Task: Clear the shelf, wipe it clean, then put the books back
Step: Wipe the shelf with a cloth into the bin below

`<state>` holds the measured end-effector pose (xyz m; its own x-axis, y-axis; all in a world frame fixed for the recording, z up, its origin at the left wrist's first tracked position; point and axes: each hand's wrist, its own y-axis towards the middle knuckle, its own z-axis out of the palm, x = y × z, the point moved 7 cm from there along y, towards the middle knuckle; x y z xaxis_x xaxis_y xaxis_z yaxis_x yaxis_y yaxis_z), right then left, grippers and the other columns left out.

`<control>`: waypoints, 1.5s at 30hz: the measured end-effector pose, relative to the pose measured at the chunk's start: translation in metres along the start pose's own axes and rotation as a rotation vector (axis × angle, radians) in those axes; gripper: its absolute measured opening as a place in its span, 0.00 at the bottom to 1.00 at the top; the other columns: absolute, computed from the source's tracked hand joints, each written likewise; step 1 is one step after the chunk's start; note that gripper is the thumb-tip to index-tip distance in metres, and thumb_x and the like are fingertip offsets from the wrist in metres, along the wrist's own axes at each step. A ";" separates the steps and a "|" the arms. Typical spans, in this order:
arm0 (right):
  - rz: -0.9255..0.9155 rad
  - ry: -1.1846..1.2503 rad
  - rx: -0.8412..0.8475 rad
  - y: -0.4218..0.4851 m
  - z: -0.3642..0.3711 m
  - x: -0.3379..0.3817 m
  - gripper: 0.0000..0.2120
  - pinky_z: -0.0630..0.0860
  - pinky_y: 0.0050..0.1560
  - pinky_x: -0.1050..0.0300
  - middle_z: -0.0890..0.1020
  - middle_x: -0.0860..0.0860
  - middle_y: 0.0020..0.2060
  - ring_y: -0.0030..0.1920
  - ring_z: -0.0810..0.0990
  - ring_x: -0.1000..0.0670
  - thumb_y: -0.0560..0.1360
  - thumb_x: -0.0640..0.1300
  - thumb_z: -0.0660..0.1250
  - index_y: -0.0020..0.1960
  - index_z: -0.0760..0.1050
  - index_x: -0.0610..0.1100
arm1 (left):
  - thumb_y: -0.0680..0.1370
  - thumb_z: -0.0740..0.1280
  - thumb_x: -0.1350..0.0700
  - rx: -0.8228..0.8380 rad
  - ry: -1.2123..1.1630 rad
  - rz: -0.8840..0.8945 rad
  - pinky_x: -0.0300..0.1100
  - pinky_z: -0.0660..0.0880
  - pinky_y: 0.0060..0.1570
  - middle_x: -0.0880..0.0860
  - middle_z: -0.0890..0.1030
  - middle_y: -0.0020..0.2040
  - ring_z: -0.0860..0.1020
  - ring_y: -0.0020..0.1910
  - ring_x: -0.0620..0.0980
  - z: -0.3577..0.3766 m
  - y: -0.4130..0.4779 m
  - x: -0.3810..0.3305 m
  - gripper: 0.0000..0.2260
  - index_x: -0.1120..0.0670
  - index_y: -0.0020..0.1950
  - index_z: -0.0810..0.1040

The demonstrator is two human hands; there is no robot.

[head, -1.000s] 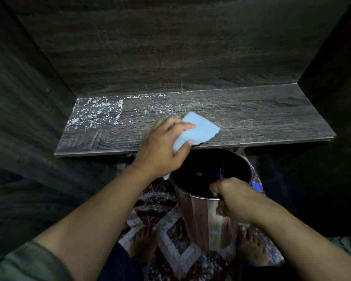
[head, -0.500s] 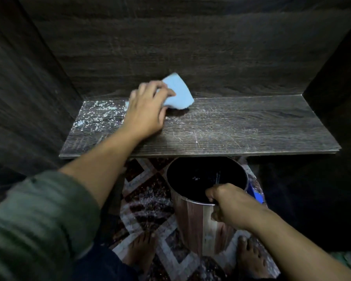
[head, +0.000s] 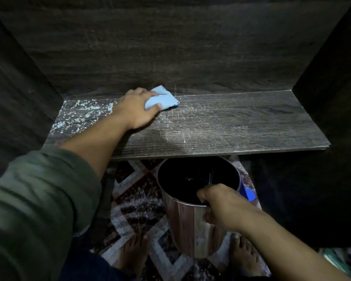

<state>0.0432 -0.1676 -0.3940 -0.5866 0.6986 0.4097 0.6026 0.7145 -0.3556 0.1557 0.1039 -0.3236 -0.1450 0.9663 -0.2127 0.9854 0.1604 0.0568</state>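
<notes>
The shelf (head: 231, 122) was bare of books and, I judged, about half wiped: my left hand (head: 136, 110) gripped the cloth (head: 164, 100) on it at 11 o'clock, with white flecks (head: 83, 112) thick toward 9. My right hand (head: 221, 207) clasped the rim of the bin (head: 182, 226) below at 6. I saw no books, unless the blur (head: 342, 260) at 4 o'clock was them; the bin's inside was too dark to read.

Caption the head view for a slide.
Left hand presses a blue cloth on the dusty shelf; right hand grips a bin below.
</notes>
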 end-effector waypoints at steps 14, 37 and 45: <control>0.035 -0.024 0.040 -0.003 0.000 0.002 0.12 0.72 0.37 0.58 0.76 0.51 0.39 0.42 0.79 0.46 0.66 0.38 0.67 0.33 0.64 0.48 | 0.78 0.65 0.45 -0.227 -0.080 -0.007 0.52 0.71 0.61 0.56 0.73 0.60 0.72 0.61 0.58 -0.022 -0.047 -0.046 0.19 0.49 0.67 0.74; -0.105 -0.194 -0.043 -0.024 -0.014 0.016 0.08 0.63 0.43 0.56 0.79 0.43 0.52 0.56 0.77 0.40 0.71 0.37 0.64 0.45 0.69 0.48 | 0.79 0.64 0.45 -0.077 -0.205 -0.022 0.46 0.71 0.53 0.54 0.74 0.56 0.75 0.54 0.56 0.026 -0.100 -0.115 0.17 0.47 0.66 0.75; -0.075 -0.162 -0.054 -0.034 -0.019 0.007 0.08 0.65 0.44 0.56 0.79 0.44 0.52 0.55 0.77 0.40 0.71 0.36 0.64 0.46 0.71 0.47 | 0.79 0.65 0.45 -0.173 -0.213 -0.123 0.44 0.65 0.63 0.57 0.70 0.59 0.69 0.62 0.58 -0.010 -0.038 -0.079 0.19 0.46 0.70 0.73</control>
<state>0.0289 -0.1878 -0.3633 -0.7081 0.6433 0.2911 0.5792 0.7650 -0.2816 0.1290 0.0235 -0.2993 -0.2223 0.8764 -0.4271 0.9292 0.3231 0.1793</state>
